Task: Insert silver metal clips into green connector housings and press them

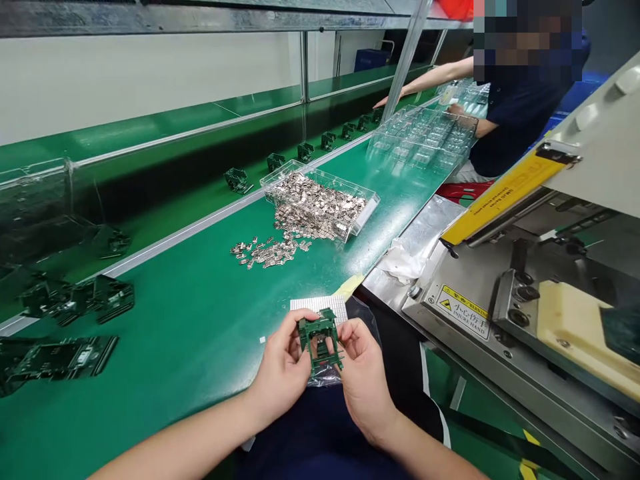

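A green part is gripped from both sides, held upright just over the near edge of the desk. The left hand is closed on its left flank, thumb up by the top bar; the right hand is pinched on its right flank. A clear bag is seen just beneath the part, and a white ribbed sheet lies just behind it.

Further back, a clear box is filled with metal clips, and loose clips are spilled beside it. Dark parts are strewn at the left, and a row of them runs along the belt. A press with a yellow label stands on the right. At the far end, a co-worker's arm is stretched out over stacked clear trays.
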Demonstrator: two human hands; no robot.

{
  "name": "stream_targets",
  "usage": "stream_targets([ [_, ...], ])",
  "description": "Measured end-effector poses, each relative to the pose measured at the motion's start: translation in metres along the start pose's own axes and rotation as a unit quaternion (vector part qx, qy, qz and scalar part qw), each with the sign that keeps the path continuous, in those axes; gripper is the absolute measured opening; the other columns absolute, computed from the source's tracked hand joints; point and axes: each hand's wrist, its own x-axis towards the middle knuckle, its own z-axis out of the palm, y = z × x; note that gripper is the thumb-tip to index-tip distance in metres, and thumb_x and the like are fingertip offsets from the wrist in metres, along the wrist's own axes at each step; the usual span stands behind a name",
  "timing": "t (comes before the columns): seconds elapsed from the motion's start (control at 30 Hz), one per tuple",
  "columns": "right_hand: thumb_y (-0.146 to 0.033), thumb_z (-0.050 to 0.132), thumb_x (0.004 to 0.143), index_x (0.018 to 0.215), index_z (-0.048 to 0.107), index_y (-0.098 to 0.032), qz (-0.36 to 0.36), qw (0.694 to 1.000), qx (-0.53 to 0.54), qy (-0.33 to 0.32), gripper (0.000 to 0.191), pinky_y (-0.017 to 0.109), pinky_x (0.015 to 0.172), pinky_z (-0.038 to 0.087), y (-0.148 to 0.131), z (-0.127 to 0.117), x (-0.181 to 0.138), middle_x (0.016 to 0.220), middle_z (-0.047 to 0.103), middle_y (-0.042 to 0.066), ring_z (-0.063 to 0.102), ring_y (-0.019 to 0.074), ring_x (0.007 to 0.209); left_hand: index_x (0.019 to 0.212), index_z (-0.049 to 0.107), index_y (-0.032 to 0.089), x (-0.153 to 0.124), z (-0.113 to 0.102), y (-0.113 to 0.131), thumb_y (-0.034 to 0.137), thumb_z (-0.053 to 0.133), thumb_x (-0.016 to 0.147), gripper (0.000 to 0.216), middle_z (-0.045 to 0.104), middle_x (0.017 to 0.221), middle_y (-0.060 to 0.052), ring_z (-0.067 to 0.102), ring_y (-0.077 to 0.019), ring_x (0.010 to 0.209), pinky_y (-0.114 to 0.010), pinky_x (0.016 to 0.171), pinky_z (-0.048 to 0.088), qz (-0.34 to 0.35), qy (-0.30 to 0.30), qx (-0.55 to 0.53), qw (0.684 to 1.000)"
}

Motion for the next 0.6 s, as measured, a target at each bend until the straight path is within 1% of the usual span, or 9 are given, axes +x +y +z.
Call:
stream_targets([
  [0.07, -0.035, 0.071, 0.078, 0.08, 0.048, -0.022, -0.017, 0.999, -0.03, -0.002, 0.026, 0.025, 0.063, 0.05, -0.001, -0.008, -0.002, 0.077, 0.053, -0.001, 0.053, 0.0138, 0.069, 0.103, 0.055, 0.022, 0.004, 0.0, -0.001, 0.021, 0.064, 0.08, 0.025, 0.059, 0.082, 0.001, 0.054, -0.011, 0.067, -0.02, 0.059, 0.046, -0.009, -0.005, -0.007, 1.0],
  [0.1, -0.037, 0.069, 0.081, 0.085, 0.052, -0.021, -0.031, 0.998, -0.051, 0.008, 0.023, 0.026, 0.067, 0.05, 0.0, -0.014, -0.004, 0.082, 0.056, 0.001, 0.055, 0.0149, 0.073, 0.104, 0.054, 0.022, 0.008, 0.0, -0.002, 0.023, 0.065, 0.081, 0.026, 0.059, 0.083, 0.0, 0.055, -0.0113, 0.068, -0.02, 0.06, 0.047, -0.006, 0.011, -0.011, 1.0],
  [0.17, -0.039, 0.065, 0.085, 0.092, 0.058, -0.02, -0.048, 0.994, -0.094, 0.038, 0.022, 0.027, 0.071, 0.05, 0.005, -0.029, -0.006, 0.09, 0.06, 0.004, 0.057, 0.0162, 0.08, 0.106, 0.053, 0.021, 0.021, 0.001, -0.006, 0.027, 0.066, 0.08, 0.029, 0.06, 0.087, -0.001, 0.057, -0.0121, 0.074, -0.022, 0.065, 0.048, 0.016, 0.075, -0.022, 0.997],
  [0.2, -0.04, 0.065, 0.085, 0.093, 0.06, -0.019, -0.041, 0.992, -0.108, 0.048, 0.023, 0.027, 0.07, 0.05, 0.01, -0.036, -0.006, 0.09, 0.061, 0.005, 0.057, 0.0162, 0.078, 0.106, 0.052, 0.021, 0.028, 0.001, -0.009, 0.029, 0.067, 0.08, 0.031, 0.06, 0.088, -0.001, 0.058, -0.0125, 0.077, -0.023, 0.068, 0.049, 0.031, 0.106, -0.029, 0.993],
  [0.23, -0.042, 0.066, 0.083, 0.091, 0.062, -0.018, -0.018, 0.992, -0.113, 0.051, 0.025, 0.027, 0.067, 0.049, 0.015, -0.041, -0.006, 0.088, 0.062, 0.005, 0.057, 0.0161, 0.076, 0.106, 0.051, 0.021, 0.036, 0.002, -0.013, 0.031, 0.068, 0.079, 0.033, 0.06, 0.089, -0.001, 0.059, -0.0128, 0.079, -0.023, 0.071, 0.049, 0.045, 0.129, -0.038, 0.99],
  [0.3, -0.043, 0.073, 0.077, 0.085, 0.066, -0.016, 0.063, 0.993, -0.091, 0.029, 0.029, 0.026, 0.062, 0.049, 0.025, -0.048, -0.003, 0.083, 0.064, 0.006, 0.058, 0.0168, 0.073, 0.105, 0.051, 0.02, 0.05, 0.005, -0.02, 0.033, 0.07, 0.077, 0.037, 0.061, 0.088, -0.001, 0.06, -0.0131, 0.081, -0.025, 0.075, 0.05, 0.067, 0.145, -0.055, 0.986],
  [0.4, -0.042, 0.08, 0.068, 0.086, 0.071, -0.014, 0.174, 0.984, -0.009, -0.023, 0.035, 0.026, 0.06, 0.05, 0.036, -0.042, 0.004, 0.085, 0.068, 0.009, 0.062, 0.0189, 0.077, 0.105, 0.05, 0.02, 0.061, 0.011, -0.03, 0.036, 0.072, 0.076, 0.04, 0.062, 0.089, -0.001, 0.061, -0.0135, 0.082, -0.026, 0.077, 0.05, 0.081, 0.147, -0.075, 0.983],
  [0.5, -0.04, 0.082, 0.066, 0.082, 0.073, -0.012, 0.209, 0.975, 0.052, -0.059, 0.034, 0.026, 0.061, 0.05, 0.038, -0.03, 0.013, 0.083, 0.069, 0.01, 0.063, 0.017, 0.073, 0.107, 0.049, 0.021, 0.06, 0.016, -0.034, 0.037, 0.072, 0.076, 0.042, 0.062, 0.092, -0.002, 0.062, -0.0138, 0.085, -0.026, 0.079, 0.051, 0.077, 0.159, -0.095, 0.98],
  [0.6, -0.039, 0.083, 0.064, 0.074, 0.073, -0.01, 0.228, 0.968, 0.061, -0.087, 0.032, 0.025, 0.059, 0.049, 0.038, -0.026, 0.02, 0.074, 0.068, 0.009, 0.062, 0.0142, 0.064, 0.106, 0.048, 0.022, 0.056, 0.018, -0.033, 0.036, 0.071, 0.077, 0.04, 0.063, 0.095, -0.002, 0.062, -0.0137, 0.087, -0.027, 0.083, 0.05, 0.062, 0.171, -0.108, 0.977],
])
